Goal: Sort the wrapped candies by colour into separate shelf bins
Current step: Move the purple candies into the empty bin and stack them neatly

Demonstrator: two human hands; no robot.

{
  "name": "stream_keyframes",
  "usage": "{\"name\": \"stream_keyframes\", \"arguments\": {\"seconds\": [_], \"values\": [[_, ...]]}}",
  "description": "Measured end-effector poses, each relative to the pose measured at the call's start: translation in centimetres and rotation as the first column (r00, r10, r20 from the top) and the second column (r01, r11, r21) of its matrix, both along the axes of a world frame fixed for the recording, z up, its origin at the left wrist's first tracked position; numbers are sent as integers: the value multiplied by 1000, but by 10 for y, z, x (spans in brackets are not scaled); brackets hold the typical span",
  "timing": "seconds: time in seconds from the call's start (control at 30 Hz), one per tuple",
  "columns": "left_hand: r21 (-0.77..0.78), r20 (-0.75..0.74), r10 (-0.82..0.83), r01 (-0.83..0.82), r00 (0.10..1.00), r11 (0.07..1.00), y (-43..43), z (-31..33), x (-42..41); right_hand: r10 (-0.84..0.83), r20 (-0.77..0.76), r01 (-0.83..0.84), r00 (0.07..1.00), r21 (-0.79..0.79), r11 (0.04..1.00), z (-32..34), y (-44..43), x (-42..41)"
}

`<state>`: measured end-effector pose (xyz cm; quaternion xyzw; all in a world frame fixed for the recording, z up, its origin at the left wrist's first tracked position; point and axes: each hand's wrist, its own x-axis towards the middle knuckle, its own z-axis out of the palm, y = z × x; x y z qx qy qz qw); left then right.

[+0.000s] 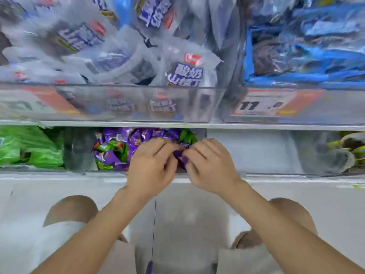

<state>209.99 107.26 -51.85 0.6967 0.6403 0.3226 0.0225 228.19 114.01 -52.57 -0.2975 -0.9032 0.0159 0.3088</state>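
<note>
head view gives you two hands, one candy between them, and five heaps of stock across two shelf levels. your left hand (152, 165) and right hand (209, 167) meet at the front of the purple bin (106, 171). the fingers of both are curled in, and they pinch one purple candy (180, 158) from either side.

that candy is a small twist of crinkled, shiny foil, deep violet and crumpled at its ends, held just above the bin's front lip. behind it the bin holds a heap of like purple wrappers, too many and too blurred for you to count. several green candies (187, 136) are mixed among them, glossy and folded the same way.

to the left on the same level sits a heap of green packets (25, 149), soft and plasticky. far to the right are a few yellow-green packets (351, 147), well apart from your hands.

above, you have two clear, hard-walled bins. one holds white packets (183, 72) of thin translucent film printed in blue, and the other holds blue packets (306, 46). one price label (262, 104), white and orange, fronts the blue one.
</note>
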Motion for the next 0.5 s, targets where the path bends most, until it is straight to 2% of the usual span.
{"name": "stream_keyframes", "arguments": {"seconds": [0.07,0.17,0.33,0.5], "values": [[119,34,24,-28,999,992,11,-16,3,60,-32,-58,998,70,996,-16,7,-7],[193,96,35,-53,995,980,17,-36,9,147,-21,-144,989,93,985,-33,16,-10],[269,-64,-32,48,997,962,-1,-68,4,144,108,-155,984,109,982,-49,8,-4],[222,-126,71,-42,989,974,-14,-45,-8,162,168,-161,972,-16,987,-40,-7,10]]}}
